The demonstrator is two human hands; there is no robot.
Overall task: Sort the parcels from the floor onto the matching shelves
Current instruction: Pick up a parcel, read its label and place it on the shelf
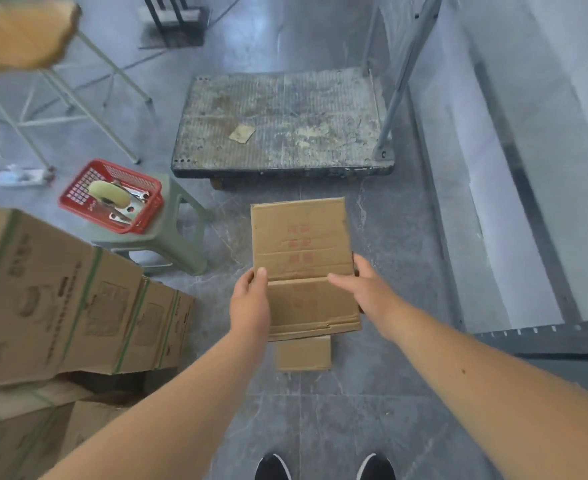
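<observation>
A brown cardboard parcel with red print is held above the grey floor in the middle of the view. My left hand grips its left side, thumb on the top face. My right hand grips its right side, with the thumb laid across the top. A smaller cardboard piece shows just below the parcel's near edge. The metal shelf stands to the right, its grey rails running away from me.
A dirty flat trolley stands ahead. Stacked printed cartons fill the left. A red basket with a tape roll sits on a green stool. A chair is at the far left. My shoes are below.
</observation>
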